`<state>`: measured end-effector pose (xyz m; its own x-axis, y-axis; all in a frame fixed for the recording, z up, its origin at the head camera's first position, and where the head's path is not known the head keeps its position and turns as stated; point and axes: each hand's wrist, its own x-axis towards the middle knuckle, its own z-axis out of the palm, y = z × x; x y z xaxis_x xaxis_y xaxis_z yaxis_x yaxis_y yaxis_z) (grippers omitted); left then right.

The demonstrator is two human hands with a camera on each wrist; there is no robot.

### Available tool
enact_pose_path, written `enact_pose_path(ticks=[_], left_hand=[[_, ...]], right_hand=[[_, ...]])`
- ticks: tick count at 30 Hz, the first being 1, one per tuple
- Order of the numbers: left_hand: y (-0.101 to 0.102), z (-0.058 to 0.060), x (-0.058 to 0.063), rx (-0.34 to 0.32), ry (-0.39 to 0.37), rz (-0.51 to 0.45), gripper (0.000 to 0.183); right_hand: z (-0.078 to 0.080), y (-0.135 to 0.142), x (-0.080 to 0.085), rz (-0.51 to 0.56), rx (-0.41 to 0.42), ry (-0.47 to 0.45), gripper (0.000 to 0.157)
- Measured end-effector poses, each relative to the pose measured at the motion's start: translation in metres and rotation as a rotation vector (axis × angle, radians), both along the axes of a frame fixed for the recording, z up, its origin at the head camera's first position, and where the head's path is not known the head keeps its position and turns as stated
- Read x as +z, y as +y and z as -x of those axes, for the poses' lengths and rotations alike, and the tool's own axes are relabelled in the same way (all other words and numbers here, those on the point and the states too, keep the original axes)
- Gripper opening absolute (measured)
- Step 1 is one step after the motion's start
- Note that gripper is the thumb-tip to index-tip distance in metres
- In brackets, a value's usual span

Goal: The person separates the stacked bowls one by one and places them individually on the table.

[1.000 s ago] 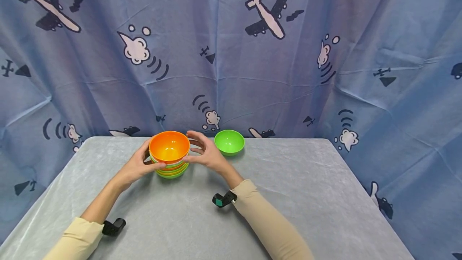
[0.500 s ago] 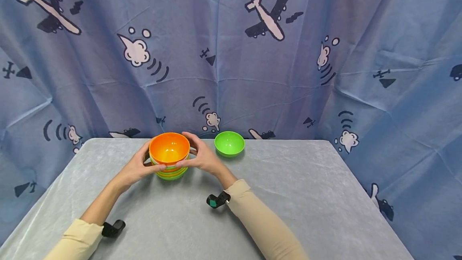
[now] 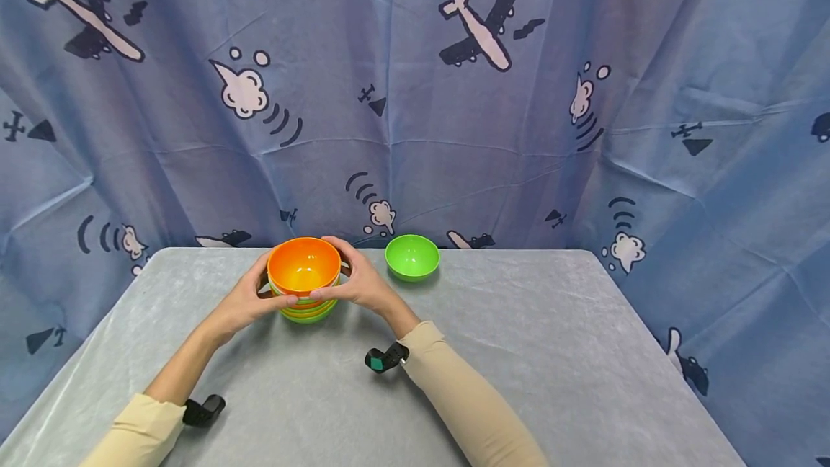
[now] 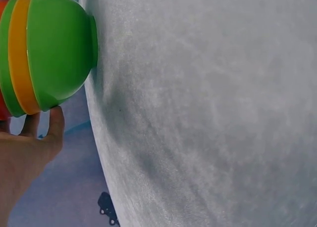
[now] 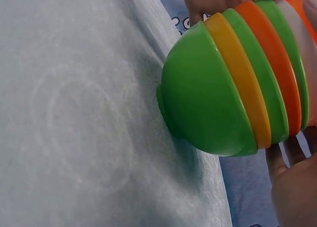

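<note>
A nested stack of bowls stands upright on the table, with an orange bowl [image 3: 303, 265] on top. Beneath it the right wrist view shows a white bowl [image 5: 299, 44], further green and orange ones, a yellow bowl [image 5: 240, 78] and, lowest, a green bowl [image 5: 203, 93] with its foot at the cloth. My left hand [image 3: 243, 301] holds the stack's left side, thumb across the front near the rim. From the right, my right hand [image 3: 363, 282] grips the same stack, its thumb in front and fingers behind. The two thumb tips lie close together.
Another green bowl [image 3: 412, 258] sits singly, right of the stack near the table's back edge. A grey-white cloth covers the table [image 3: 519, 352]. Behind it hangs a blue curtain [image 3: 415, 107] printed with airplanes.
My right hand has moved left, closing in on the stack, and its thumb has slid across the front toward the left thumb. The left hand and the bowls stay in place.
</note>
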<state>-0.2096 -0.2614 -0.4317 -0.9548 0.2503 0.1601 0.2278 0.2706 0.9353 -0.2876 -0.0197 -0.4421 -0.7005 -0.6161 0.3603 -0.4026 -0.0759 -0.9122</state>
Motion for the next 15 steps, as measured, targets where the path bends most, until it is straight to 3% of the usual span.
enact_pose_path(ticks=[15], left_hand=[[-0.0001, 0.0001, 0.0008, 0.007, -0.002, 0.004, 0.083]], right_hand=[[0.0007, -0.0010, 0.0024, 0.064, -0.007, 0.027, 0.085]])
